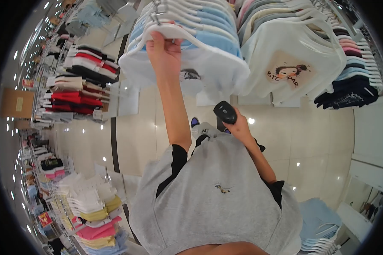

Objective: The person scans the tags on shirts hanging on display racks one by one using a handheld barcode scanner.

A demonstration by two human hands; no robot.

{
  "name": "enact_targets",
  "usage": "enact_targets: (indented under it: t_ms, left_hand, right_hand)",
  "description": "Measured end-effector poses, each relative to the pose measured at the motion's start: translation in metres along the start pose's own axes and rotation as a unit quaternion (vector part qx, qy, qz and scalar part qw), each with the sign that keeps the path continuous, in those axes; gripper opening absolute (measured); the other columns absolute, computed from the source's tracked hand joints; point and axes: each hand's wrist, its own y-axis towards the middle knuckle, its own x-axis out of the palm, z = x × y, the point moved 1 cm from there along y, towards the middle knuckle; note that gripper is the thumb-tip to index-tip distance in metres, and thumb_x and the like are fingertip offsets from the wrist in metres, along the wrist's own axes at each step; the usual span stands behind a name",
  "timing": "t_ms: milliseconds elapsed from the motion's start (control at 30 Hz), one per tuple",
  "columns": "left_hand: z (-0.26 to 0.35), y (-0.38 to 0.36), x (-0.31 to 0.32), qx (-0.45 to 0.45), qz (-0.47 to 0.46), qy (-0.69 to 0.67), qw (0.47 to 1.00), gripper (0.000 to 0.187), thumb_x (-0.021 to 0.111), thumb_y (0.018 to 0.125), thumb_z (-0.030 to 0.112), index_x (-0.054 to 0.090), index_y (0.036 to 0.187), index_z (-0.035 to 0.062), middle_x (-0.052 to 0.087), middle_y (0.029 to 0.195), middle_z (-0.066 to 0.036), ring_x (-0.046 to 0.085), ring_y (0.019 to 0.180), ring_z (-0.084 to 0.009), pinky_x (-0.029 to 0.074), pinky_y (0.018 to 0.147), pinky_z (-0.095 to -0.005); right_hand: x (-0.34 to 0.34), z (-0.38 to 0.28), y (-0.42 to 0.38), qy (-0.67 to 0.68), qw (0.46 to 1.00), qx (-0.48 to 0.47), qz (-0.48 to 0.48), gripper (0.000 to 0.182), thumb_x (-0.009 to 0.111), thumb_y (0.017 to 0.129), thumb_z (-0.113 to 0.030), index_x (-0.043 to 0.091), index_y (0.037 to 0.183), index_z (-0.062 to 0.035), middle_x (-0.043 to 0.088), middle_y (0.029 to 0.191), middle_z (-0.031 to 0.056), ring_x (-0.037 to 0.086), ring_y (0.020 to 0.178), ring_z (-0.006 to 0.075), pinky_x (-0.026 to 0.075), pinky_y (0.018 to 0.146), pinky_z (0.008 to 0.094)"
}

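Observation:
My left hand [165, 50] reaches forward with its fingers closed around the upper part of a white hanger [194, 39]. From that hanger hangs a white T-shirt [219, 70] with a dark print, at the front of a row of light blue shirts [215, 19]. A black handheld barcode scanner [225, 111] is gripped in my right hand [241, 128], held in front of my body below the shirts. The scanner is apart from the clothes.
To the right hangs a white T-shirt with a cartoon print [293, 63], beside dark folded-over garments [349, 91]. Racks of red, white and black clothes [78, 100] stand at left. Light blue clothes [319, 219] hang behind me at right. The tiled floor [285, 144] shines.

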Motion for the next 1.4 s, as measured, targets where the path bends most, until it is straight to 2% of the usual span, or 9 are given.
enact_targets:
  t_ms: [200, 300, 533, 633, 700, 967, 1200, 1267, 1400]
  left_hand:
    - [-0.106, -0.054, 0.07, -0.227, -0.187, 0.127, 0.947, 0.031, 0.059, 0.096, 0.026, 0.061, 0.109, -0.002, 0.066, 0.1, -0.011, 0.066, 0.086, -0.0185, 0.055, 0.075, -0.0313]
    - [-0.19, -0.083, 0.109, -0.309, -0.186, 0.09, 0.928, 0.028, 0.062, 0.094, 0.023, 0.063, 0.107, -0.0022, 0.067, 0.092, -0.007, 0.064, 0.077, -0.0128, 0.054, 0.071, -0.0264]
    - [-0.257, -0.064, 0.25, -0.299, -0.287, 0.155, 0.897, 0.034, 0.062, 0.094, 0.029, 0.062, 0.104, -0.0035, 0.065, 0.092, -0.008, 0.063, 0.075, -0.0127, 0.055, 0.063, -0.0298]
    - [-0.275, -0.036, 0.301, -0.247, -0.265, 0.042, 0.931, 0.036, 0.063, 0.094, 0.032, 0.061, 0.105, -0.0027, 0.064, 0.09, -0.007, 0.063, 0.081, -0.0122, 0.056, 0.06, -0.0317]
    - [-0.276, -0.02, 0.319, -0.224, -0.136, -0.127, 0.957, 0.04, 0.062, 0.094, 0.037, 0.06, 0.109, -0.0003, 0.064, 0.094, -0.006, 0.063, 0.086, -0.0139, 0.057, 0.065, -0.0351]
    - [-0.309, -0.018, 0.262, -0.333, -0.104, -0.148, 0.925, 0.04, 0.054, 0.097, 0.042, 0.057, 0.116, 0.0066, 0.062, 0.113, -0.007, 0.059, 0.096, -0.0208, 0.053, 0.078, -0.0405]
    - [-0.292, -0.021, 0.249, -0.328, -0.113, -0.177, 0.921, 0.042, 0.053, 0.097, 0.044, 0.055, 0.118, 0.0071, 0.061, 0.114, -0.007, 0.059, 0.099, -0.0224, 0.052, 0.08, -0.0402]
    - [-0.29, -0.023, 0.248, -0.345, -0.132, -0.182, 0.911, 0.042, 0.054, 0.096, 0.044, 0.057, 0.115, 0.0068, 0.061, 0.112, -0.008, 0.061, 0.095, -0.021, 0.054, 0.074, -0.0378]
    - [-0.306, -0.022, 0.251, -0.318, -0.07, -0.258, 0.909, 0.038, 0.055, 0.097, 0.038, 0.05, 0.115, 0.0046, 0.058, 0.109, -0.007, 0.063, 0.099, -0.0236, 0.056, 0.079, -0.0361]
  right_hand:
    - [-0.007, 0.012, -0.009, -0.01, 1.0, 0.017, 0.022, 0.059, 0.074, 0.072, -0.005, 0.049, 0.126, -0.0019, 0.067, 0.098, 0.0206, 0.067, 0.094, 0.0353, 0.052, 0.08, 0.0353]
    - [-0.013, 0.018, -0.018, -0.039, 0.998, 0.043, 0.031, 0.06, 0.069, 0.07, -0.011, 0.048, 0.126, -0.0026, 0.065, 0.094, 0.025, 0.063, 0.091, 0.0438, 0.051, 0.077, 0.0454]
    - [-0.032, 0.012, -0.05, -0.031, 0.988, 0.081, 0.125, 0.06, 0.071, 0.072, -0.008, 0.047, 0.127, -0.0031, 0.066, 0.096, 0.0249, 0.064, 0.093, 0.0423, 0.051, 0.077, 0.0444]
    - [-0.041, 0.009, -0.059, -0.038, 0.98, 0.094, 0.169, 0.059, 0.072, 0.073, -0.007, 0.047, 0.127, -0.0039, 0.066, 0.096, 0.0242, 0.064, 0.093, 0.042, 0.051, 0.077, 0.0431]
    - [-0.045, 0.007, -0.066, -0.03, 0.976, 0.096, 0.192, 0.059, 0.072, 0.074, -0.007, 0.047, 0.127, -0.0042, 0.067, 0.096, 0.0241, 0.064, 0.093, 0.0421, 0.051, 0.077, 0.0426]
    - [-0.048, 0.017, -0.069, -0.042, 0.967, 0.116, 0.221, 0.053, 0.073, 0.075, -0.01, 0.05, 0.122, -0.0034, 0.067, 0.093, 0.0233, 0.065, 0.09, 0.0408, 0.052, 0.074, 0.0407]
    - [-0.034, 0.021, -0.057, -0.063, 0.98, 0.12, 0.148, 0.059, 0.074, 0.074, -0.011, 0.047, 0.127, -0.0039, 0.067, 0.095, 0.0226, 0.065, 0.091, 0.0415, 0.052, 0.076, 0.0427]
    - [-0.027, 0.025, -0.057, -0.038, 0.985, 0.107, 0.129, 0.06, 0.076, 0.073, -0.011, 0.049, 0.126, -0.0017, 0.067, 0.1, 0.0215, 0.067, 0.096, 0.0359, 0.052, 0.081, 0.0374]
    - [-0.024, 0.021, -0.058, -0.041, 0.987, 0.121, 0.101, 0.061, 0.077, 0.074, -0.01, 0.048, 0.126, -0.0017, 0.067, 0.101, 0.0224, 0.066, 0.098, 0.0366, 0.052, 0.081, 0.039]
